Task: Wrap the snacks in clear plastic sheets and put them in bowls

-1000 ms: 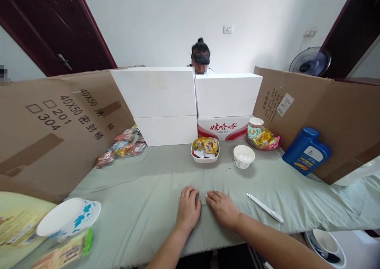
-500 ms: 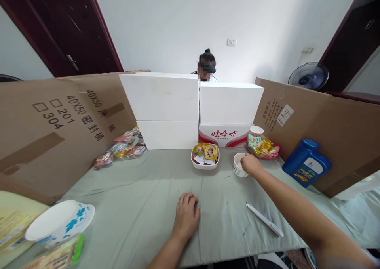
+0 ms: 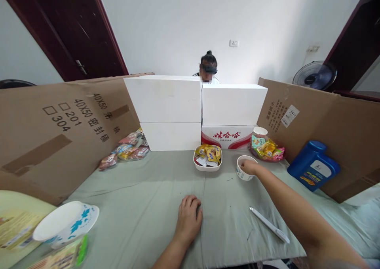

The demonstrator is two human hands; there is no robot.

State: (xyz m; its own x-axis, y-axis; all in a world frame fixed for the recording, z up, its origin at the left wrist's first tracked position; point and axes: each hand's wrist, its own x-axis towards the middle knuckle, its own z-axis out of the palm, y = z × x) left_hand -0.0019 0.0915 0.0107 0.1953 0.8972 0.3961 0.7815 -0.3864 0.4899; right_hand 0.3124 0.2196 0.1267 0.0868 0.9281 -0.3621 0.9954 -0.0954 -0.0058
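grey-green cloth covers the table [image 3: 142, 205]. left hand [image 3: 188, 219] lies flat, palm down, fingers loosely together, near the front edge, same spot as a second ago. white pen [image 3: 269, 229] lies on the cloth to its right, untouched, well apart from both hands.

change: right hand [image 3: 251, 166] was resting next to the left one a second ago; now the arm is stretched forward and the hand is at the small white bowl [image 3: 244, 170]. fingers curl over the bowl's near-right rim, looks like a grip on the rim, but can't tell how firm. bowl sits on the cloth, close to where it stood before, just right of the white dish of yellow snack packets [image 3: 207, 157]. so my read: contact made, bowl not lifted.

left front: a blue-patterned paper bowl [image 3: 63, 223] lies tipped on its side. further back: loose snack packets [image 3: 124, 151] on the left, pink plate of sweets [image 3: 267, 149] and blue bottle [image 3: 314, 170] on the right. behind those, white boxes [image 3: 196, 110] and cardboard sheets [image 3: 59, 126] wall the table; another person [image 3: 208, 66] sits beyond.
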